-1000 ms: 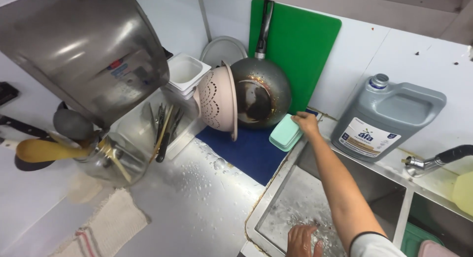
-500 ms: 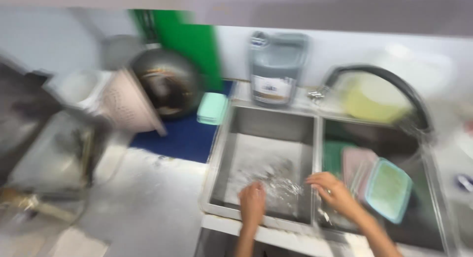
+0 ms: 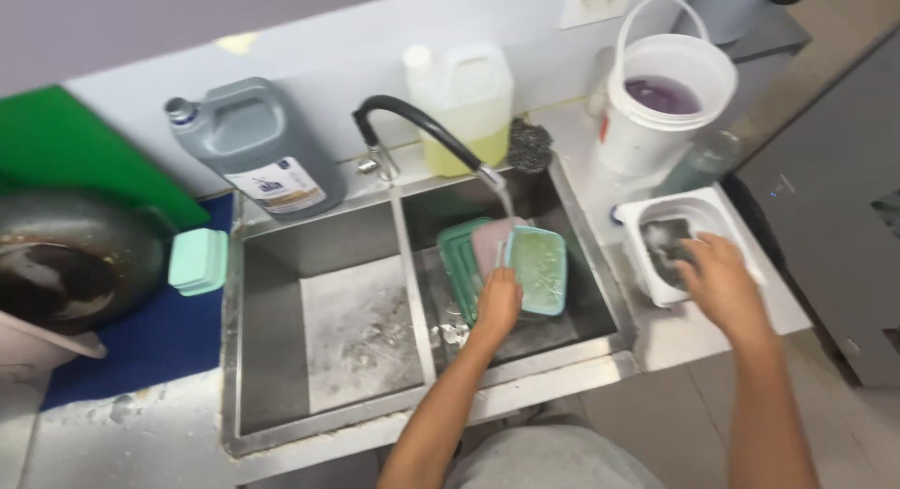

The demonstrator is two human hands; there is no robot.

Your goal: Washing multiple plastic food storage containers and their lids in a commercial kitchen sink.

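Gripping the near edge of a light-blue container (image 3: pixel 537 269), the left hand (image 3: pixel 497 301) has its fingers closed on the rim, holding it tilted in the right basin of the steel sink (image 3: pixel 323 409), under water running from the black tap (image 3: pixel 422 133). Green and pink lids (image 3: pixel 469 255) lean just behind it. The right hand (image 3: pixel 722 283) reaches into a white square tub (image 3: pixel 712 212) on the worktop, fingers curled on a dark sponge (image 3: pixel 664 238). A white bucket (image 3: pixel 666 100) stands behind the tub.
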